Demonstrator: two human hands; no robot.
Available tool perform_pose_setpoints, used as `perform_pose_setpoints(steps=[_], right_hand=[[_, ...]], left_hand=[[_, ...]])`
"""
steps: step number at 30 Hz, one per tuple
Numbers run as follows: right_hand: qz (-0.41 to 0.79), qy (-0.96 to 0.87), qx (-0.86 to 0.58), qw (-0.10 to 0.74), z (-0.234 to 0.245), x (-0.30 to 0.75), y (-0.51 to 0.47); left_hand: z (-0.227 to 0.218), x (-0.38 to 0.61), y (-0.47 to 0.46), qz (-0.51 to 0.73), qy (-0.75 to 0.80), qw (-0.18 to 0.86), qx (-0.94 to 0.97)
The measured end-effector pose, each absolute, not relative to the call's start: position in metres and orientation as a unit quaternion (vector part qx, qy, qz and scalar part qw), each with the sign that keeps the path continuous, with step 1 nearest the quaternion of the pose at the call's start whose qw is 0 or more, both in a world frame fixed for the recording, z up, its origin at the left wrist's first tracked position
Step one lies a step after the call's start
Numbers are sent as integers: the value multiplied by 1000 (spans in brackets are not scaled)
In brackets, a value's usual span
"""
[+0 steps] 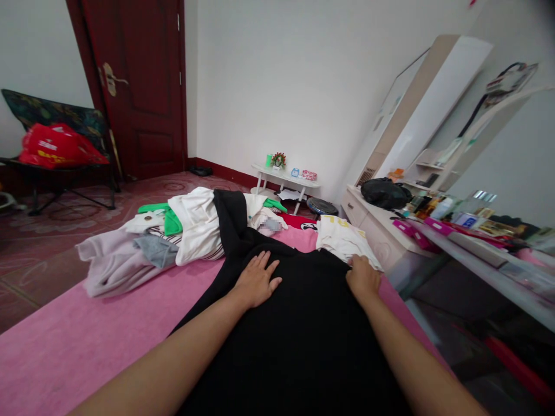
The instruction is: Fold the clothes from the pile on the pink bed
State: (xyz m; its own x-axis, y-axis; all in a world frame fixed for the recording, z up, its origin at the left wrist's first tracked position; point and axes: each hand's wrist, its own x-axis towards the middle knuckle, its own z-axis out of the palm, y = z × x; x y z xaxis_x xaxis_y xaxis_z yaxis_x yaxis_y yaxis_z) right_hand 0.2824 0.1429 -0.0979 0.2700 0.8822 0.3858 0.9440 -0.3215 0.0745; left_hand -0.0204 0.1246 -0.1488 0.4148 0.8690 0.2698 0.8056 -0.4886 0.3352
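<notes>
Nearest, a black garment (303, 341) is spreading between the two forearms, running from the lower edge of the view to just beyond the fingers. The left hand (256, 283) is lying palm down on it, fingers slightly parted and pointing away, so the fabric is sitting directly beneath them. The right hand (364, 278) is bending its fingers at the garment's far right edge; whether they are pinching the fabric, I cannot tell. Underneath, a pink cover (108, 346) is showing on both sides. Just past the right fingers, a white garment with yellow lettering (344, 236) is lying near the edge. Beyond the left hand, a strip of the black garment is stretching over a heap of clothes (195, 222). Farther off, a low white table (286, 178) is standing by the wall.
</notes>
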Motion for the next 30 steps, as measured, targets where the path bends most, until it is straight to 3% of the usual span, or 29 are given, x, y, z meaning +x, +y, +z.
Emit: perform_pose_setpoints(steps=[3,8,15,30], right_hand=[[-140,-608,-756,198,-114,244,146],[-23,-580,-772,260,-140,221,147],[-13,-591,-755,285,-142,233,148],[-6,-591,-748,301,-145,234,149]], left_hand=[[-148,-22,125,266,484,91,829],[-145,-25,141,401,521,94,747],[-109,-19,189,202,653,101,723],[-96,-24,226,94,642,112,753]])
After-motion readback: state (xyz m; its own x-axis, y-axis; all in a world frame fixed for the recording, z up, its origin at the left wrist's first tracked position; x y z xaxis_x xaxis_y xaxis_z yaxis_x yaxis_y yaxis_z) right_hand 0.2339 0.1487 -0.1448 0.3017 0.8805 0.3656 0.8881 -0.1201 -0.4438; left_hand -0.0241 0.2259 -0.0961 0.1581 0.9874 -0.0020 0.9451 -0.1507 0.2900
